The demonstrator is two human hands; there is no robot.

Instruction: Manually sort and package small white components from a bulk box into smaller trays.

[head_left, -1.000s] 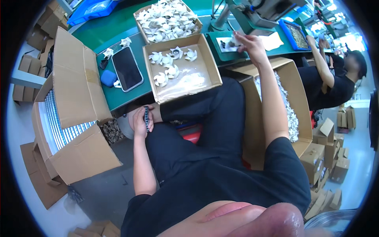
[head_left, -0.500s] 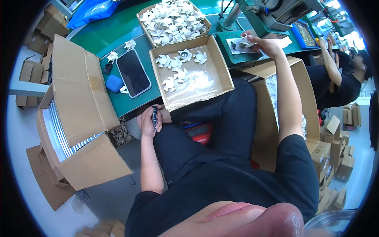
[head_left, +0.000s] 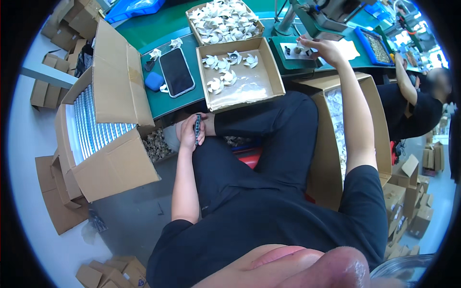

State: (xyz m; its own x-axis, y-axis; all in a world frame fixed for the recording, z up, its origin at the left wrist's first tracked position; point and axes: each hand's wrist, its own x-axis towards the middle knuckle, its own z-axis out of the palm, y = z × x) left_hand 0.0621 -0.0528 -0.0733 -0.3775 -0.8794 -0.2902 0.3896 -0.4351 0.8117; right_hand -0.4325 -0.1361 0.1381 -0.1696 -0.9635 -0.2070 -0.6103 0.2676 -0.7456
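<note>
My left hand (head_left: 190,133) rests by my left knee, its fingers closed round a dark, segmented strip (head_left: 197,126) that stands upright in the grip. My right hand (head_left: 325,51) reaches out to a small metal fixture plate (head_left: 291,52) on the green machine base. Its fingers are bent over a white fan impeller, mostly hidden by them. Close in front of me, a shallow cardboard tray (head_left: 249,96) holds several white fan impellers (head_left: 228,77). Behind it stands a box heaped with more white impellers (head_left: 224,21).
A phone (head_left: 177,72) and a blue case (head_left: 154,81) lie left of the tray. Open cartons flank me, one with striped stacks (head_left: 91,120), one lined with plastic (head_left: 336,120). The press head (head_left: 331,17) overhangs the fixture. A co-worker (head_left: 413,108) sits at right.
The whole view has shifted, so the bench things sit further right and higher. Fewer impellers show in the front tray. Both hands keep nearly the same places, the left still round the strip.
</note>
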